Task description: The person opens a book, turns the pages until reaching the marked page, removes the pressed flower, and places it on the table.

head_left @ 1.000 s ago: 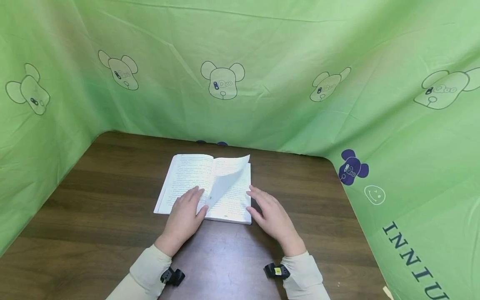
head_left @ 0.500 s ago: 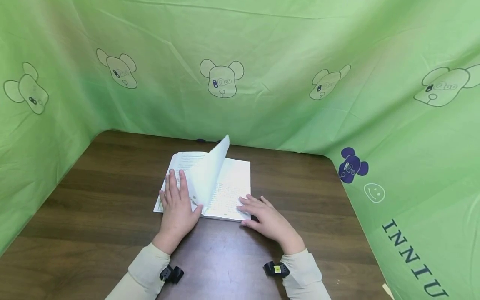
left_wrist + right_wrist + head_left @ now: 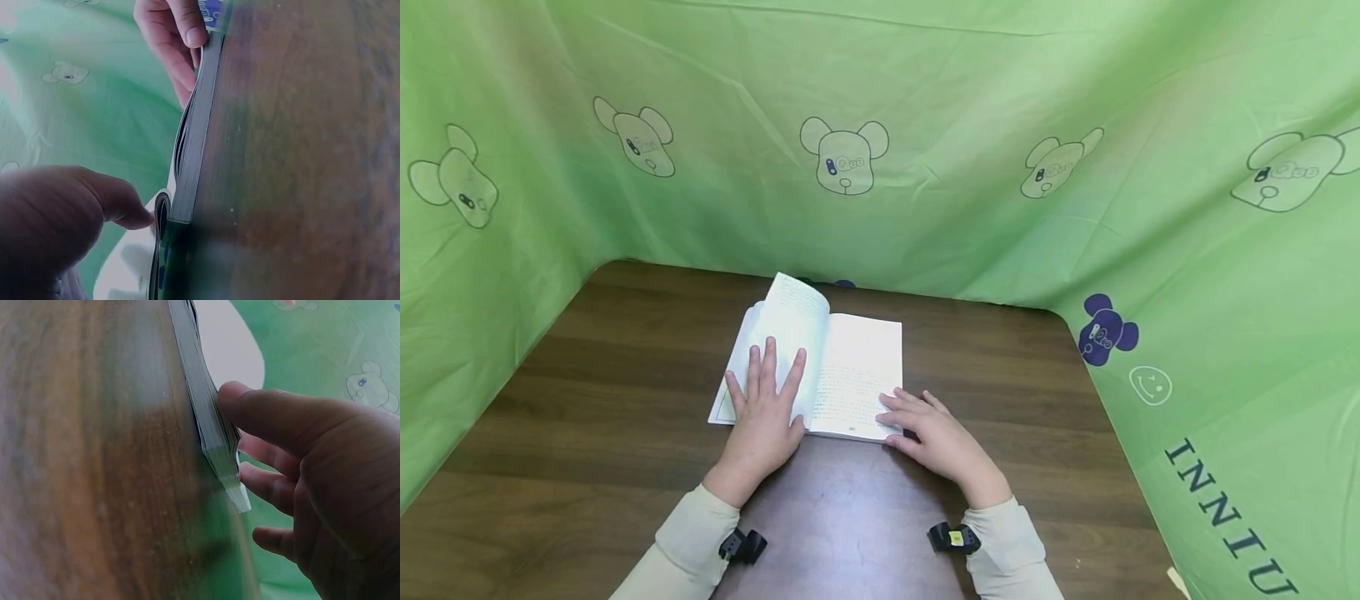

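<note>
An open book [image 3: 857, 358] lies on the brown table, its right half a thick stack of pages. On the left half a turned leaf [image 3: 793, 304] curves upward, its top corner standing clear of the pages below. My left hand [image 3: 762, 421] is spread over that left half, fingers straight, thumb by the spine at the bottom edge. With fingertips on the lower right corner, my right hand [image 3: 936, 437] rests at the book's side. In the right wrist view the thumb [image 3: 234, 390] touches the upper edge of the page block [image 3: 209, 419].
A wooden table [image 3: 625, 375] surrounds the book. Green cloth [image 3: 925, 225] printed with bear heads hangs along the back and both sides. Black wrist cameras sit on both sleeves, the left one [image 3: 742, 547] and the right one [image 3: 953, 538].
A leaf has swung from the right side over to the left. My left hand has flattened and spread on the left half, while my right hand has shifted slightly onto the right corner.
</note>
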The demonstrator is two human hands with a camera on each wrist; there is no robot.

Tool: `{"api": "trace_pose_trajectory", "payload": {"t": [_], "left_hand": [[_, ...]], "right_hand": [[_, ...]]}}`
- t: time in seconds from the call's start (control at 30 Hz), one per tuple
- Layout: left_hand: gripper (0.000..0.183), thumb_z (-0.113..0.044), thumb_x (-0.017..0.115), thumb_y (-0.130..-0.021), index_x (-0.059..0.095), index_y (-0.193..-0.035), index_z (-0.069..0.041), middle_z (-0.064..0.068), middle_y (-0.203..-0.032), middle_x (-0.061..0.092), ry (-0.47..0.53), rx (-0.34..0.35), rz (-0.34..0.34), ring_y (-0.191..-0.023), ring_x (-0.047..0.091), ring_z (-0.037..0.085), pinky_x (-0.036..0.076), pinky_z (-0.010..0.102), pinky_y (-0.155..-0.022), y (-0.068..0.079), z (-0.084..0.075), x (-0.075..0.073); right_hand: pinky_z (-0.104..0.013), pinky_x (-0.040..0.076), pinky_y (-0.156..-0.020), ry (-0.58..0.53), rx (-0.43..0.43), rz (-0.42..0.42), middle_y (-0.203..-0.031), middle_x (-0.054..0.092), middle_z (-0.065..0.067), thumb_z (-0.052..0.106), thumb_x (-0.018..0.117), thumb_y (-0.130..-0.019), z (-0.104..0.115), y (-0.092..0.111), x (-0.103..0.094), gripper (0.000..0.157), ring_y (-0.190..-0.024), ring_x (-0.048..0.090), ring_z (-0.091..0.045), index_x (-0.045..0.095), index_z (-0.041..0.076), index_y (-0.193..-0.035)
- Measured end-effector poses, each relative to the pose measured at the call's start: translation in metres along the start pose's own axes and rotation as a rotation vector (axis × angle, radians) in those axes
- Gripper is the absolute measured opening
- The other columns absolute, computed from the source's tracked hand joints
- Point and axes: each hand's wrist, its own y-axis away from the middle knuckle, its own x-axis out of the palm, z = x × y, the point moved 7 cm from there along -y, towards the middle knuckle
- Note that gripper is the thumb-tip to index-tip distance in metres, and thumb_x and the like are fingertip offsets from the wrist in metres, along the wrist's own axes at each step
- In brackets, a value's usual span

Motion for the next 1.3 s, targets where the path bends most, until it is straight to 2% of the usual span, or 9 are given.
{"api": "trace_pose_trajectory", "payload": {"t": [0.17, 0.27, 0.4, 0.53, 0.67, 0.8, 0.97, 1.17, 1.3], "left_hand": [[0.095, -0.008, 0.074, -0.082, 0.026, -0.164, -0.017, 0.02, -0.171, 0.006, 0.016, 0.055, 0.014, -0.155, 0.005, 0.049, 0.006, 0.082, -0.112, 0.001, -0.004, 0.003], [0.089, -0.005, 0.069, -0.085, 0.03, -0.163, -0.019, 0.017, -0.171, 0.016, 0.033, 0.061, 0.05, -0.155, 0.011, 0.048, 0.009, 0.08, -0.113, 0.002, -0.005, 0.005], [0.065, -0.005, 0.063, -0.09, 0.05, -0.153, -0.018, 0.014, -0.166, 0.033, 0.061, 0.035, 0.125, -0.154, 0.021, 0.047, 0.015, 0.078, -0.114, 0.003, -0.004, 0.009], [0.044, -0.01, 0.06, -0.095, 0.067, -0.137, -0.016, 0.016, -0.159, 0.045, 0.079, -0.016, 0.146, -0.149, 0.032, 0.049, 0.023, 0.078, -0.111, 0.003, 0.0, 0.009], [0.036, -0.022, 0.063, -0.099, 0.069, -0.134, -0.017, 0.017, -0.156, 0.048, 0.082, -0.056, 0.145, -0.146, 0.035, 0.051, 0.026, 0.079, -0.109, 0.003, 0.003, 0.007], [0.041, -0.033, 0.069, -0.097, 0.069, -0.135, -0.017, 0.017, -0.156, 0.048, 0.078, -0.065, 0.156, -0.146, 0.036, 0.051, 0.027, 0.079, -0.109, 0.003, 0.002, 0.007], [0.042, -0.034, 0.072, -0.095, 0.069, -0.134, -0.016, 0.018, -0.155, 0.048, 0.073, -0.062, 0.155, -0.147, 0.035, 0.05, 0.027, 0.078, -0.11, 0.004, 0.002, 0.008], [0.043, -0.034, 0.071, -0.096, 0.068, -0.134, -0.015, 0.016, -0.164, 0.037, 0.062, -0.068, 0.185, -0.154, 0.023, 0.045, 0.016, 0.08, -0.112, 0.003, 0.001, 0.012], [0.044, -0.033, 0.07, -0.097, 0.066, -0.135, -0.014, 0.015, -0.161, 0.042, 0.061, -0.061, 0.194, -0.153, 0.028, 0.043, 0.017, 0.079, -0.113, 0.003, -0.001, 0.012]], "right_hand": [[-0.061, 0.023, -0.122, -0.009, -0.006, -0.006, -0.153, 0.054, 0.0, 0.029, 0.07, -0.098, 0.001, 0.0, -0.001, 0.033, -0.147, 0.044, -0.026, 0.072, 0.017, -0.129], [-0.061, 0.024, -0.122, -0.009, -0.012, -0.011, -0.152, 0.055, -0.001, 0.028, 0.069, -0.099, 0.001, 0.0, -0.002, 0.03, -0.147, 0.044, -0.026, 0.073, 0.017, -0.127], [-0.061, 0.027, -0.12, 0.011, -0.029, -0.02, -0.149, 0.058, -0.002, 0.025, 0.069, -0.099, 0.003, 0.0, -0.003, 0.023, -0.145, 0.047, -0.028, 0.077, 0.018, -0.119], [-0.06, 0.033, -0.118, 0.031, -0.049, -0.037, -0.144, 0.063, -0.003, 0.02, 0.069, -0.098, 0.005, 0.0, -0.006, 0.013, -0.142, 0.05, -0.029, 0.079, 0.019, -0.108], [-0.058, 0.037, -0.116, 0.045, -0.055, -0.042, -0.142, 0.064, -0.004, 0.019, 0.069, -0.098, 0.007, 0.0, -0.008, 0.008, -0.141, 0.052, -0.03, 0.077, 0.02, -0.1], [-0.058, 0.038, -0.115, 0.05, -0.046, -0.046, -0.142, 0.064, -0.005, 0.019, 0.069, -0.098, 0.007, -0.001, -0.008, 0.006, -0.14, 0.053, -0.03, 0.074, 0.021, -0.096], [-0.058, 0.039, -0.114, 0.054, -0.028, -0.052, -0.141, 0.065, -0.005, 0.016, 0.067, -0.1, 0.006, -0.002, -0.008, 0.009, -0.139, 0.054, -0.029, 0.07, 0.02, -0.093], [-0.057, 0.041, -0.113, 0.06, -0.022, -0.074, -0.138, 0.067, -0.004, 0.015, 0.063, -0.102, 0.006, -0.003, -0.008, 0.009, -0.137, 0.056, -0.028, 0.065, 0.02, -0.094], [-0.057, 0.045, -0.11, 0.083, -0.039, -0.112, -0.133, 0.07, -0.004, 0.014, 0.062, -0.102, 0.007, -0.004, -0.01, 0.006, -0.134, 0.059, -0.027, 0.067, 0.016, -0.103]]}}
